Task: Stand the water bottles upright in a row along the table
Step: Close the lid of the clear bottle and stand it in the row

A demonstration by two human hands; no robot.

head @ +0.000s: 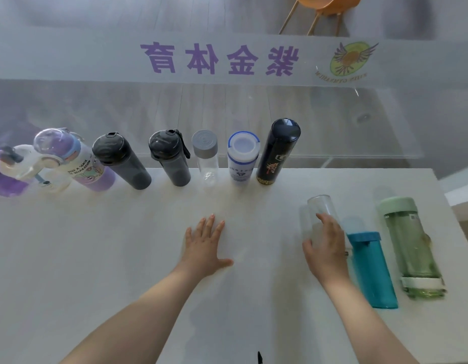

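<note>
Right hand (326, 245): is curling over a clear bottle (315, 219), thumb on its near-left side, fingers draped across the top; it is gripping the body rather than the end.
Left hand (205, 244): is lying flat on the counter (122, 245), fingers straight and spread, holding nothing, well apart from every bottle.
Clear bottle: is lying on its side at the right of the counter, long axis running away from the person, far end pointing toward the row.
Neighbours: a teal bottle (369, 269) is lying just beside the right hand's outer edge, and a green bottle (411, 248) is lying further right; both are parallel to the clear one.
Row (209, 157): is standing along the far edge, ending on the right with a black flask (278, 151).
Open slot: is sitting just right of the flask, up and slightly left of the clear bottle.
Nearer hand: the right, by a wide margin.
Next move, as I judge it: the bottle is needing to be tipped up and carried forward to the slot.
Risk: the teal bottle is lying close enough to be nudged and rolled.
</note>
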